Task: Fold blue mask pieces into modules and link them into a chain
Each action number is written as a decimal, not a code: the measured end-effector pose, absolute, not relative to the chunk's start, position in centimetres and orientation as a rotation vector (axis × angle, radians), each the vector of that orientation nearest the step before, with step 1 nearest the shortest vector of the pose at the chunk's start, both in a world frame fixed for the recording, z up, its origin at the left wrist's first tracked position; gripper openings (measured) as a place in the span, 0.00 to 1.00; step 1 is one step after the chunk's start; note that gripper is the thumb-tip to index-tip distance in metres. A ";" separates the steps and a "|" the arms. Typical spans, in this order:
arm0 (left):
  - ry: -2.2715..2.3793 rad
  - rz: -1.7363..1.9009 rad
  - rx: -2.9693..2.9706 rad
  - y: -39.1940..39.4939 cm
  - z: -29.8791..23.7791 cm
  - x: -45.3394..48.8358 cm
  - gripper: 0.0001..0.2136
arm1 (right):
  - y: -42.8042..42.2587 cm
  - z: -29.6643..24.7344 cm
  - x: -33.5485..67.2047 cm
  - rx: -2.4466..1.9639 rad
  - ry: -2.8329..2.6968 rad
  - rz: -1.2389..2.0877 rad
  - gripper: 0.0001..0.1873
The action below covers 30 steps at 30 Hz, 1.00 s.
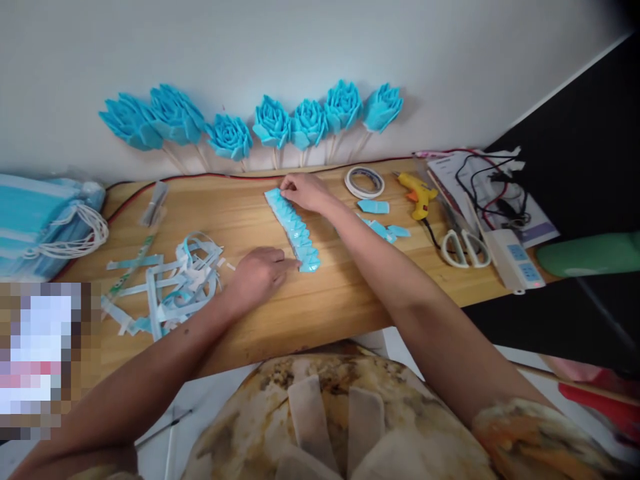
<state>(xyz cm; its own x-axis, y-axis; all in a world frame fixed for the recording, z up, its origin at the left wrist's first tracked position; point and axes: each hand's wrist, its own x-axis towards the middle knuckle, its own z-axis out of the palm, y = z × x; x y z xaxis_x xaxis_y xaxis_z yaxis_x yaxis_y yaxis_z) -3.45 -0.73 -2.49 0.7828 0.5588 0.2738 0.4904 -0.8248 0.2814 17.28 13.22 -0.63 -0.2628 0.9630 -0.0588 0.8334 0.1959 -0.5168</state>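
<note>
A strip of overlapping light-blue petal-shaped pieces (294, 227) lies slantwise on the wooden table, its near edge shiny and jagged. At its far end, my right hand (304, 191) is closed, thumb and fingers pinched at the strip's edge. My left hand (263, 275) is beside the near end, its index finger reaching to the strip's corner while the other fingers are curled; the thumb is mostly hidden. Several loose blue cut pieces (379, 230) lie right of the strip, partly behind my right forearm. Another pointed blue piece (376, 207) is just above them.
Blue flowers on sticks (273, 123) lean against the wall. Cut strips and ear loops (193, 283) pile up at left, near packed blue masks (45, 223). At right are a tape roll (351, 181), yellow glue gun (419, 195), scissors (463, 248), power strip (517, 260) and cables.
</note>
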 end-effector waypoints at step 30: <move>1.007 1.296 1.313 6.1 0.3 0.4 0.13 | 6.1 1.4 18.7 -0.964 -1.490 1.209 0.27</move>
